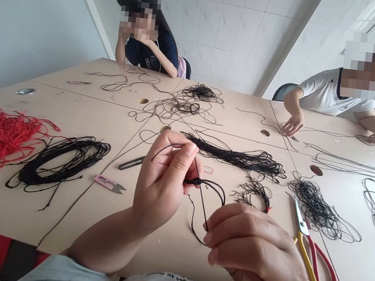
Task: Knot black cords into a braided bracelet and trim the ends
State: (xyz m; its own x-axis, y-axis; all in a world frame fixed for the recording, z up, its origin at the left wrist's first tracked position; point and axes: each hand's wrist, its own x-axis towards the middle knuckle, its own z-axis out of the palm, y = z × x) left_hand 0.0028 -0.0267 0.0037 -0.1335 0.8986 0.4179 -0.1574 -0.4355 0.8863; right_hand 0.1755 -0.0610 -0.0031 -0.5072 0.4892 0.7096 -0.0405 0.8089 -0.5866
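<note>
My left hand [170,174] pinches a thin black cord [203,201] between thumb and forefinger, and the cord's short end curls back over the fingers. Lower down to the right, my right hand [256,252] grips the same cord, which runs straight between both hands. A braided black cord loop [214,186] with a knot hangs beside my left fingers, crossed by the straight cord. Its far side passes behind my right hand. One braided tail dangles below the loop over the table.
Black cord bundles [240,155] lie beyond my hands. To the left are a coiled black bundle [63,162], red cords [1,139] and pink thread snips [110,183]. Red-and-yellow scissors [310,249] rest at right. Two people sit across the table [96,229], one handling cord at right.
</note>
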